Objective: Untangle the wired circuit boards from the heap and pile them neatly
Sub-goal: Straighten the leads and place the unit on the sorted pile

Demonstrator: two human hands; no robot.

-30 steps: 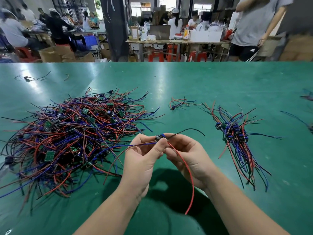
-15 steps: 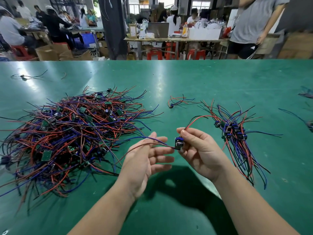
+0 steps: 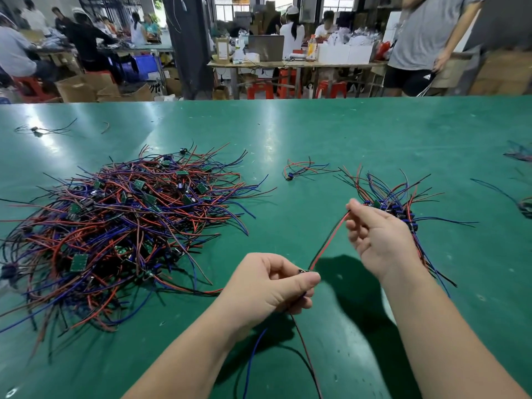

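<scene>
A big tangled heap (image 3: 121,226) of small green circuit boards with red, blue and black wires covers the left of the green table (image 3: 316,133). A smaller sorted pile (image 3: 400,208) lies at the right. My left hand (image 3: 267,286) pinches one wired board (image 3: 303,272) between thumb and fingers; its blue and dark wires hang down below the hand. That board's red and black wires (image 3: 328,243) stretch up to my right hand (image 3: 380,237), which pinches their far end just in front of the sorted pile.
One loose wired board (image 3: 296,171) lies between the heap and the pile. Stray wires sit at the far left (image 3: 37,130) and at the right edge (image 3: 521,152). Beyond the table's far edge stands a person (image 3: 426,44) among workbenches, stools and boxes.
My hands have drawn apart: the left one now holds the board low near me, the right has slid out along the red and black wires toward the sorted pile.
</scene>
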